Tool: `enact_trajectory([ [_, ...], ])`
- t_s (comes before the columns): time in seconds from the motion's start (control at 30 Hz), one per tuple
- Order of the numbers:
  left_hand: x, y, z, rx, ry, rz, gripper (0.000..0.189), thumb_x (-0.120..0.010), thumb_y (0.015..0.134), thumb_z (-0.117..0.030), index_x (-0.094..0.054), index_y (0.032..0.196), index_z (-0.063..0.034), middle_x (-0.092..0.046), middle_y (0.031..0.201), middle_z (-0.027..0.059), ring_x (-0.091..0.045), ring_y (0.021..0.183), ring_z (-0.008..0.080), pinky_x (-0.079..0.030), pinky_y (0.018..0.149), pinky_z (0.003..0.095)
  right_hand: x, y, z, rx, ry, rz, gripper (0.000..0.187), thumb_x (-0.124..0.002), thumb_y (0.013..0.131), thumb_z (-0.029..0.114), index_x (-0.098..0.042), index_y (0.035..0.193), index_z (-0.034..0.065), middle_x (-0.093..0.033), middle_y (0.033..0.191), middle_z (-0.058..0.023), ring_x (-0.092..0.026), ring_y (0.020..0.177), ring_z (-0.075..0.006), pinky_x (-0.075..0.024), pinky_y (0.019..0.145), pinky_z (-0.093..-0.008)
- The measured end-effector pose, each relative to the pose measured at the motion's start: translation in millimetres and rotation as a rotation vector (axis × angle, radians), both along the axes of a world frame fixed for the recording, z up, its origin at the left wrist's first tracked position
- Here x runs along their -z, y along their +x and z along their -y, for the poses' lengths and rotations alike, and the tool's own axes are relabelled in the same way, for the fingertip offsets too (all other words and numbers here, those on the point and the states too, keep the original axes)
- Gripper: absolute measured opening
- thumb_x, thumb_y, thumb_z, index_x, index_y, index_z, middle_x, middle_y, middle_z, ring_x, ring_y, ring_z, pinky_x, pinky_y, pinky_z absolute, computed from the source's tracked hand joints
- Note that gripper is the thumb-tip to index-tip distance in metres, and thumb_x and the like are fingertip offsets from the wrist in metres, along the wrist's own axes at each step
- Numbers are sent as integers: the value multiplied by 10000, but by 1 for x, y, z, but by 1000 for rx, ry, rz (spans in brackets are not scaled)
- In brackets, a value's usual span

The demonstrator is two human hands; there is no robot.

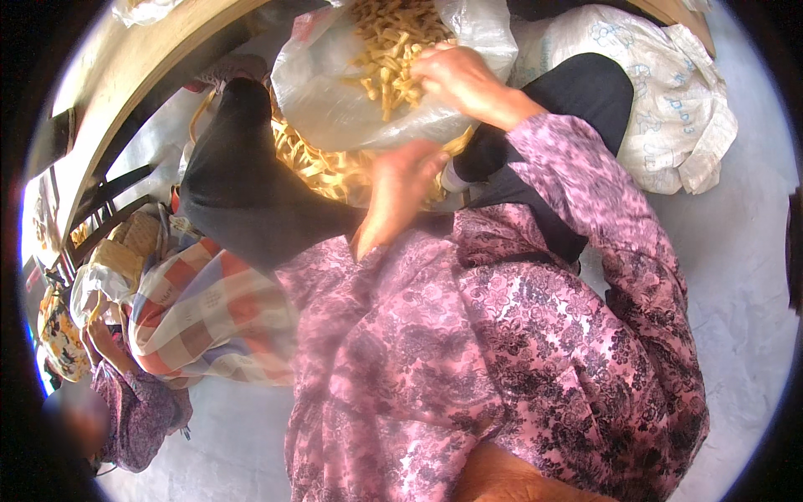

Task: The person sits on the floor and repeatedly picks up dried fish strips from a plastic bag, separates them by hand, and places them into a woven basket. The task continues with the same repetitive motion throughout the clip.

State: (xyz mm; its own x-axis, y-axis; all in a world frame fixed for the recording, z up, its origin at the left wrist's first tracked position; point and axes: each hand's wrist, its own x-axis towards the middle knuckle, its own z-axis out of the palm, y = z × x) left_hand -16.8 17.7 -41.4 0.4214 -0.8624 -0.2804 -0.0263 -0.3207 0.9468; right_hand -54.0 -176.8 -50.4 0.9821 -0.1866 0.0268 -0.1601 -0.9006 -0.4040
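My left hand [404, 182], blurred, is in front of my lap with a folded yellow strip [460, 142] between its thumb and fingers. My right hand [461, 78] reaches over a heap of small yellow knotted pieces [395, 69]. Its fingertips are at the heap's right side; whether they grip a piece cannot be made out. The heap lies in an opened clear plastic bag [320, 94] between my knees. Below the bag's near edge, a pile of loose, flat yellow strips [320, 166] shows, partly hidden by my left hand and leg.
A white woven sack [665, 113] with blue markings lies beyond my right knee. To the left, another person [141, 408] sits with a checked cloth [207, 307] over the lap and a yellow strip in hand. A curved wooden edge [125, 94] crosses the upper left.
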Motion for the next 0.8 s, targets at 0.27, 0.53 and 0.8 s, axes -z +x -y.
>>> enact_trajectory([
  [0.27,-2,-2,3,-63,22,-15,124,-615,829,-105,-630,895,-1,-578,688,-18,-483,637,41,-412,573,203,71,8,4,-69,-212,-217,63,-565,696,89,-569,739,44,-563,755,-102,-547,791,-271,-455,706,-360],
  [0.53,-11,18,5,-501,-65,-425,147,-606,843,-189,-623,902,-55,-477,616,-86,-372,517,6,-304,471,158,-13,1,1,325,659,-149,141,-639,762,102,-559,858,38,-597,719,-38,-577,703,-155,-439,589,-273],
  [0.8,-29,24,0,-323,-78,-597,271,-644,807,-187,-566,1007,-23,-584,787,-1,-535,666,62,-434,555,179,-51,-34,-66,147,916,176,174,-639,774,76,-582,936,45,-622,814,-47,-593,773,-115,-473,691,-239],
])
